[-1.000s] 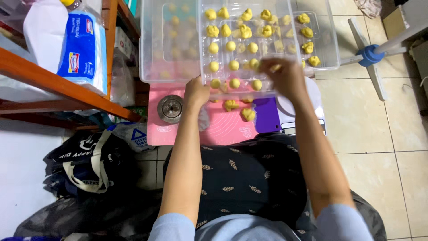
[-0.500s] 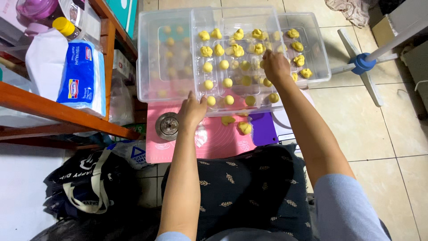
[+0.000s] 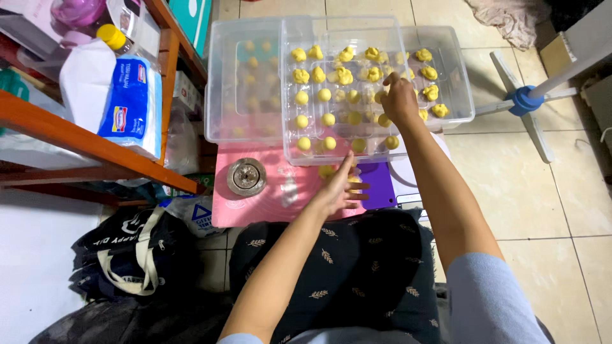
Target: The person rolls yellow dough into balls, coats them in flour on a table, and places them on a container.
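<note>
The right hand reaches into the clear plastic box and sets down or presses a small yellow dough ball; its fingers curl down, so I cannot tell if they grip it. The left hand, fingers spread wide, rests on the pink rubbery mat beside another loose yellow dough piece. This looks like the filling step. The next move calls for a soft pinch, as dough squashes easily.
</note>
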